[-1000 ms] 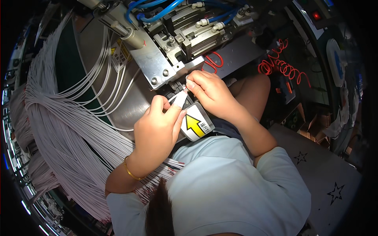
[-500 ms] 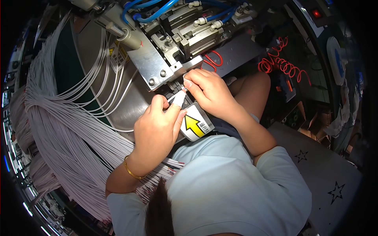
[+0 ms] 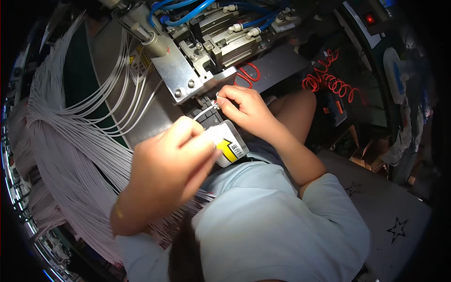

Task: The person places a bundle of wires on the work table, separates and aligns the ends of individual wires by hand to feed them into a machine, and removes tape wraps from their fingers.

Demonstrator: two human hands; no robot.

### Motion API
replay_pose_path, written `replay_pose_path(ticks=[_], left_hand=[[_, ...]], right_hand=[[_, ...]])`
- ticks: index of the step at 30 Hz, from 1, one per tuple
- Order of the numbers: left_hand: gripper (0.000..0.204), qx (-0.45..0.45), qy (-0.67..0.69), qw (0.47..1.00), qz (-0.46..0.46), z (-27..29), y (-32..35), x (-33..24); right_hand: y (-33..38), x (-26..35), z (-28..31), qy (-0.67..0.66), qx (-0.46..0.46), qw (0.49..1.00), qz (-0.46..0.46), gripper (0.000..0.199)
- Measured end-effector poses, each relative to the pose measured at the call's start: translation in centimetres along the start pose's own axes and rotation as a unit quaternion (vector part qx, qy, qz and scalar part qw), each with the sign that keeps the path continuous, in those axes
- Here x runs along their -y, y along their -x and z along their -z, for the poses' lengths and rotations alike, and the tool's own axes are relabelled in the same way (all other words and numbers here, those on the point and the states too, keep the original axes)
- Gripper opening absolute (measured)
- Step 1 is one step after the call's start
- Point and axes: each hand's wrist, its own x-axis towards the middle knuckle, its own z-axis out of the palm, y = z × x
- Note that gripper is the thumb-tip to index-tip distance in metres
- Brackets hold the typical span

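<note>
The right hand is curled, its fingertips pinching the end of a thin white wire right at the dark slot of the metal machine. The left hand is closed around the same wire lower down, close above a white label with a yellow arrow. A thick bundle of white wires fans out to the left. Red coiled cable lies well to the right.

White-yellow arrow label below machine
</note>
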Motion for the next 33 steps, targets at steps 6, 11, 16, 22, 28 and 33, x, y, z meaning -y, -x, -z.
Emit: replay_pose_path(ticks=[6,11,16,22,28,33], left_hand=[[0.021,0.138,-0.01,0.989,-0.05,8.8,-1.6,-9.7],[0.039,0.175,-0.064,0.982,0.018,9.6,-2.3,-12.4],[0.043,0.15,-0.133,0.98,0.005,8.7,-0.6,-13.8],[0.036,0.072,-0.224,0.96,-0.153,9.2,0.0,-11.7],[0.04,-0.008,-0.382,0.857,-0.346,10.3,0.7,-8.2],[0.021,-0.031,-0.207,0.974,-0.091,6.7,3.9,-7.0]], right_hand=[[-0.3,1.5,0.2,0.115,-0.067,0.987,0.092,0.014],[0.9,0.9,1.0,0.116,-0.148,0.981,0.055,0.014],[1.9,1.2,0.9,0.103,-0.146,0.98,0.084,0.013],[1.7,1.5,0.6,0.097,-0.159,0.978,0.1,0.012],[2.4,1.5,1.1,0.106,-0.168,0.975,0.101,0.011],[1.9,0.6,1.1,0.109,-0.179,0.973,0.096,0.011]])
